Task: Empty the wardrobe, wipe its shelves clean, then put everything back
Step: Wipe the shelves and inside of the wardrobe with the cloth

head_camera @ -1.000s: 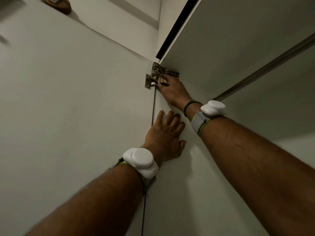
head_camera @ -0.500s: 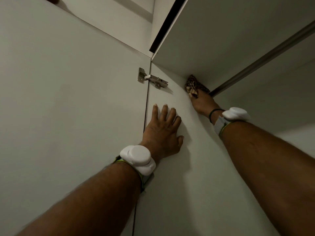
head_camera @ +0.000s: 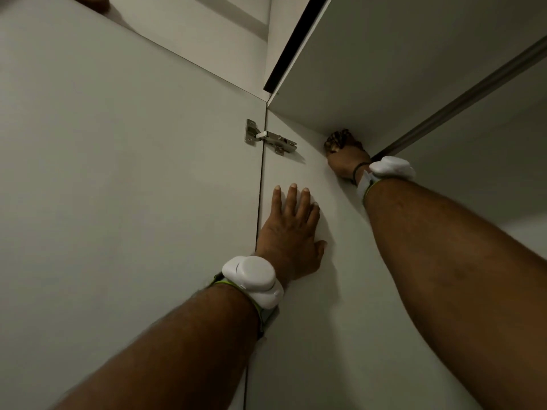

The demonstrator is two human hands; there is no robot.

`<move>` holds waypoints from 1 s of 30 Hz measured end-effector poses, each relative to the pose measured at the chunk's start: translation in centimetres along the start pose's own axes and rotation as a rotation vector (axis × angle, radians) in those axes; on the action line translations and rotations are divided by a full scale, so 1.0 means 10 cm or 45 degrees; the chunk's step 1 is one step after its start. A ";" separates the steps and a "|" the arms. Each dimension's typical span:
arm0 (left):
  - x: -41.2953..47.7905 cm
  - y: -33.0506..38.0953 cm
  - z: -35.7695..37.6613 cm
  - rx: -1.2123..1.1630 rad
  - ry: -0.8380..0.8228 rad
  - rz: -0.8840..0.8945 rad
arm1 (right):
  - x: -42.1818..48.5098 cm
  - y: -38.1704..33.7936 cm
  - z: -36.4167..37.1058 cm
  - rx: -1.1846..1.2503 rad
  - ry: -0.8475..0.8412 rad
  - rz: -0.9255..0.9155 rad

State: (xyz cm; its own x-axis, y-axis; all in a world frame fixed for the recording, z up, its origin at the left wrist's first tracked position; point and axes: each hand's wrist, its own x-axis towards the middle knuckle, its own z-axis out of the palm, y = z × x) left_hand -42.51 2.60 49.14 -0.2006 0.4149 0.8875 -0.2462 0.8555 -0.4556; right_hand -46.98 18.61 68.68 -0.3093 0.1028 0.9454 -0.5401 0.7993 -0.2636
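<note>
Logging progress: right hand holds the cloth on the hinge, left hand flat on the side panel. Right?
No. The head view shows the right hand holding the cloth in the corner under the top panel, apart from the hinge. The left hand is flat on the side panel.

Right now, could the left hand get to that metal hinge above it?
Probably yes: the left hand lies flat on the panel just below the hinge, with only bare panel between.

Dim, greyish light; soft shadows; wide-angle bending at edges; slight blur.
</note>
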 end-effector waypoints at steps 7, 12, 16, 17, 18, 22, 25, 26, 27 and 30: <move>0.02 0.02 0.00 0.008 0.015 -0.009 | -0.06 -0.17 0.09 0.270 0.167 -0.077; 0.05 0.10 -0.01 0.021 0.024 -0.052 | -0.33 -0.44 0.18 0.394 0.076 -0.528; 0.12 0.24 0.03 -0.015 0.069 -0.147 | -0.42 -0.24 0.16 0.453 0.075 -0.601; 0.14 0.28 0.04 -0.026 0.084 -0.168 | -0.46 -0.11 0.18 0.470 0.104 -0.562; 0.16 0.32 0.05 -0.032 0.096 -0.175 | -0.55 0.06 0.19 0.474 0.118 -0.522; 0.35 0.40 0.13 -0.009 0.090 -0.093 | -0.97 1.03 0.28 0.313 0.134 -0.532; 0.60 0.44 0.20 0.022 0.096 -0.042 | -1.04 1.61 0.29 0.339 0.208 -0.348; 0.70 0.49 0.22 0.026 0.095 -0.033 | -0.94 1.77 0.28 0.337 0.232 -0.211; 0.79 0.54 0.24 0.034 0.084 -0.030 | -0.80 1.88 0.26 0.330 0.231 -0.118; 1.03 0.71 0.28 0.052 0.025 -0.056 | -0.36 1.90 0.19 0.275 0.190 -0.223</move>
State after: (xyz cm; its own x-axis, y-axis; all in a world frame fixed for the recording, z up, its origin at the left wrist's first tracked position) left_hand -48.94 12.07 54.87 -0.1703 0.3833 0.9078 -0.2932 0.8598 -0.4181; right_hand -57.61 32.35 59.95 -0.0876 0.0732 0.9935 -0.7336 0.6700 -0.1140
